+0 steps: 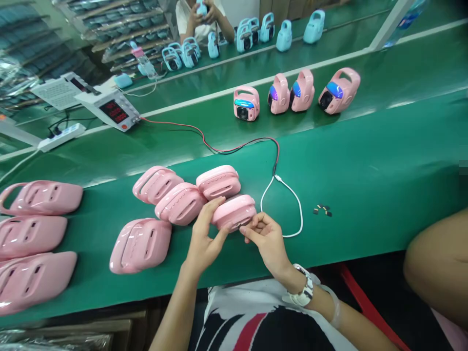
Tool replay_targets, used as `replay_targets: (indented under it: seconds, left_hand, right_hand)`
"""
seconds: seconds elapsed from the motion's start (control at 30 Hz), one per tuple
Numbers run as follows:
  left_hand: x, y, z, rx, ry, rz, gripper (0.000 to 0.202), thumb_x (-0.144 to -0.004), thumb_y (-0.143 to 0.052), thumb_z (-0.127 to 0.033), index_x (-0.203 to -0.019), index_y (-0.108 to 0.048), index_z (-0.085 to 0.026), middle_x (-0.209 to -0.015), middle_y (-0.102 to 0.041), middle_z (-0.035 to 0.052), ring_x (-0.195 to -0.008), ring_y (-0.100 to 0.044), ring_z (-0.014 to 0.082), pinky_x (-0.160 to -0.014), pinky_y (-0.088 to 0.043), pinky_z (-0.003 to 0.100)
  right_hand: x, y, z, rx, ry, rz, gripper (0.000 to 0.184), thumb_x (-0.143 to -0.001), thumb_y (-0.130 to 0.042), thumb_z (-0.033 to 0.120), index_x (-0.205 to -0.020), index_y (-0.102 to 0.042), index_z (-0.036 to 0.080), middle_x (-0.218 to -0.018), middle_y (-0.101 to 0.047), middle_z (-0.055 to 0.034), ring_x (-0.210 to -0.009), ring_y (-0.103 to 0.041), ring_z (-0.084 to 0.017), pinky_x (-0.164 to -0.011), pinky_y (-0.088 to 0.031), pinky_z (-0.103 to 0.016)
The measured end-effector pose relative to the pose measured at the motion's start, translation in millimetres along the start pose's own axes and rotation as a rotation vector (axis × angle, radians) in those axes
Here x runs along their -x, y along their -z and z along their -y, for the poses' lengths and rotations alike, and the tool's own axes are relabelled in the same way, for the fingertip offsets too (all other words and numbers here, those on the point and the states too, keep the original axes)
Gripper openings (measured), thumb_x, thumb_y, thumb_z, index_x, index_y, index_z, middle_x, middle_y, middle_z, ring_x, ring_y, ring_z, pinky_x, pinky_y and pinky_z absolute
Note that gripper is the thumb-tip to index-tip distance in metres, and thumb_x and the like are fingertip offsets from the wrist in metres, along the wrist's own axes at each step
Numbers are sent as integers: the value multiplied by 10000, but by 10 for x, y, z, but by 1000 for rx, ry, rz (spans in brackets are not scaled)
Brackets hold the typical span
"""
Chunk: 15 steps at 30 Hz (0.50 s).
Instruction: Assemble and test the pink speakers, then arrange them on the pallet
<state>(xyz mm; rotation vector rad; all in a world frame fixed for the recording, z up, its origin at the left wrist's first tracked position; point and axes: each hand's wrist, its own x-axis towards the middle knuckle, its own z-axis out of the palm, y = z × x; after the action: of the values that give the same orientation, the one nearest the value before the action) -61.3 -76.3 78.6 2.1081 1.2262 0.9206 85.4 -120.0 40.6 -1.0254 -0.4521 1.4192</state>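
A pink handled speaker (236, 209) lies on the green work surface near my body. My left hand (204, 239) grips its left side, fingers on top and thumb along the near face. Between the thumb and fingers of my right hand (268, 241) is a small dark memory card (239, 226), held against the slotted near side of the speaker. Whether the card is partly inside the slot, I cannot tell. Several loose memory cards (323, 210) are scattered to the right. Directly behind the held speaker is another pink speaker (219, 182), with a few more to its left.
A white cable (302, 214) loops right of my hands, joined by a red-black lead to a power supply (109, 109). Pink speakers with blue fronts (246, 103) stand behind. More pink speakers (40, 278) lie far left. Across the bench, a person (203, 22) handles a blue speaker.
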Motion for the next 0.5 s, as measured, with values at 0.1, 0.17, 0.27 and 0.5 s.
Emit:
replay_targets:
  seconds: [0.1,0.17,0.27,0.5]
  left_hand:
    - [9,-120,-11,61,74,-95,276,-898,-539,-231,-1171,-579,-216,-1167,-622,67,-1108,-572,206,-967,-454,352]
    - [62,-85,-75,61,122,-96,235,-872,-582,-243,-1103,-617,-217,-1127,-629,61,-1086,-575,213,-949,-456,345]
    - [140,10,-169,104,234,-32,317,-818,-653,-329,-1118,-642,-226,-1175,-608,73,-1051,-584,235,-792,-503,291]
    - [6,-164,104,368,320,-109,378,-903,-504,-388,-1209,-621,-200,-1236,-612,74,-1123,-562,225,-991,-423,322]
  right_hand:
    - [4,-37,22,-5,-25,-21,422,-593,-841,287,-666,-441,175,-567,-542,64,-471,-532,-67,-477,-427,-172]
    - [5,-16,80,-1,-46,-21,445,-568,-856,304,-658,-440,175,-556,-538,67,-458,-517,-64,-461,-418,-172]
    - [-43,102,239,59,-92,45,469,-522,-883,303,-657,-453,173,-545,-557,60,-453,-503,-63,-456,-412,-175]
    - [-368,330,513,246,-193,375,466,-507,-889,303,-681,-478,165,-575,-597,38,-451,-517,-68,-459,-417,-182]
